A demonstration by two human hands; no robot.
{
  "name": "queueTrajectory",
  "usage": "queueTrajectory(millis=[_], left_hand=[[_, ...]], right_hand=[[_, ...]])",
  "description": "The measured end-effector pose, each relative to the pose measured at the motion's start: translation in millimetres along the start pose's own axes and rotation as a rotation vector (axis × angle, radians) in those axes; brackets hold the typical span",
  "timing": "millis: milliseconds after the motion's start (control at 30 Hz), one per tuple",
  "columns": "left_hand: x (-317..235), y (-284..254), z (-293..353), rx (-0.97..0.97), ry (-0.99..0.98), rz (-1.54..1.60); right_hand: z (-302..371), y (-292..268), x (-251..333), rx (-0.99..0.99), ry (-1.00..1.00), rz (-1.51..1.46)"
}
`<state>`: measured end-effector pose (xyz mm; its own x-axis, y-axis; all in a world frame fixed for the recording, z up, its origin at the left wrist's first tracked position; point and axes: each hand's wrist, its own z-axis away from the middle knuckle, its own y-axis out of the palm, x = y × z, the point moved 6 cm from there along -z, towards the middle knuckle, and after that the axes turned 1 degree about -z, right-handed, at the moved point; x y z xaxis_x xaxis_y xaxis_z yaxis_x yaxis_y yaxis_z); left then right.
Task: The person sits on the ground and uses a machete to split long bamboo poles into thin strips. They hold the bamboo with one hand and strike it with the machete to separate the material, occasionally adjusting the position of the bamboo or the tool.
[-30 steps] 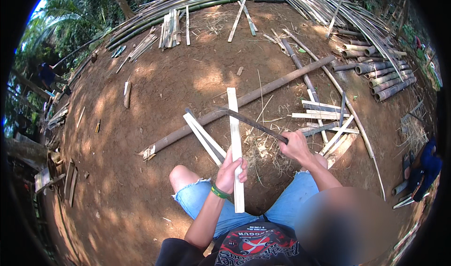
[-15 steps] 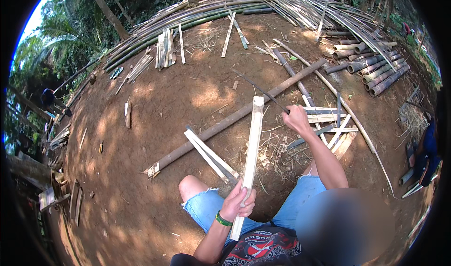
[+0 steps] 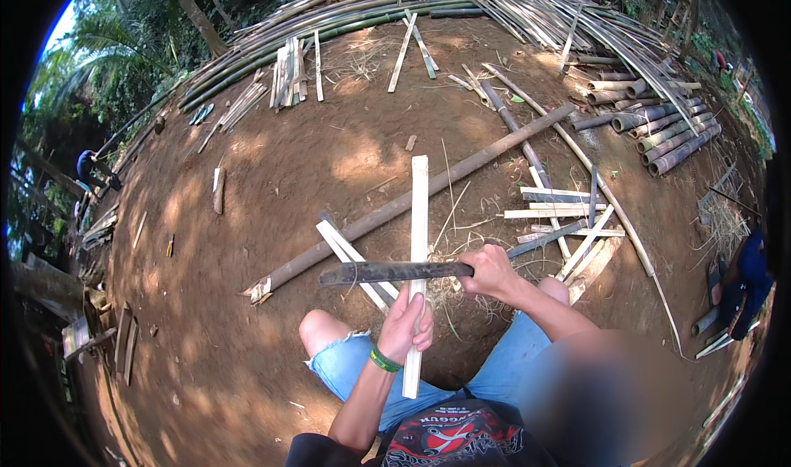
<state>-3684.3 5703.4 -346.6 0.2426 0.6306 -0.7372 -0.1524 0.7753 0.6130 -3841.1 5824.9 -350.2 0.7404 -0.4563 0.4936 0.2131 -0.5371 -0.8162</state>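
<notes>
My left hand (image 3: 405, 325) is wrapped round the lower part of a long pale bamboo strip (image 3: 419, 211), which stands nearly upright in the view between my knees. In my right hand (image 3: 488, 273) I grip the handle of a machete (image 3: 383, 273). Its dark, broad blade lies crosswise over the strip, just above my left fingers, with the tip pointing left. Whether the edge touches the strip I cannot tell. Behind the blade, a few split bamboo strips (image 3: 336, 238) lean against a long brown bamboo pole (image 3: 375, 217) on the ground.
Split bamboo pieces (image 3: 568, 211) are heaped at my right, beside thin shavings (image 3: 470, 306). Cut bamboo tubes (image 3: 676, 141) are stacked at the far right. Long poles (image 3: 329, 34) line the back. People are at the left edge (image 3: 89, 168) and right edge (image 3: 751, 273).
The machete has swung from pointing up and away to lying level across the strip, as my right hand came lower and nearer. The strip has shifted slightly left and stands straighter.
</notes>
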Motion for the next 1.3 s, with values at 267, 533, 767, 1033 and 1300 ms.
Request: queueTrajectory(millis=[267, 533, 767, 1033, 1300], left_hand=[[19, 11, 43, 0.15, 0.022, 0.081], [16, -14, -21, 0.009, -0.035, 0.259], [16, 0, -21, -0.102, -0.068, 0.008], [41, 16, 27, 0.158, -0.165, 0.227], [36, -14, -12, 0.021, -0.126, 0.318]], right_hand=[[-64, -92, -136, -0.26, 0.519, 0.14], [2, -17, -2, 0.002, 0.168, -0.133], [16, -4, 21, 0.048, -0.04, -0.027], [-57, -86, -126, -0.124, 0.451, 0.196], [-3, -17, -7, 0.096, 0.148, -0.028]])
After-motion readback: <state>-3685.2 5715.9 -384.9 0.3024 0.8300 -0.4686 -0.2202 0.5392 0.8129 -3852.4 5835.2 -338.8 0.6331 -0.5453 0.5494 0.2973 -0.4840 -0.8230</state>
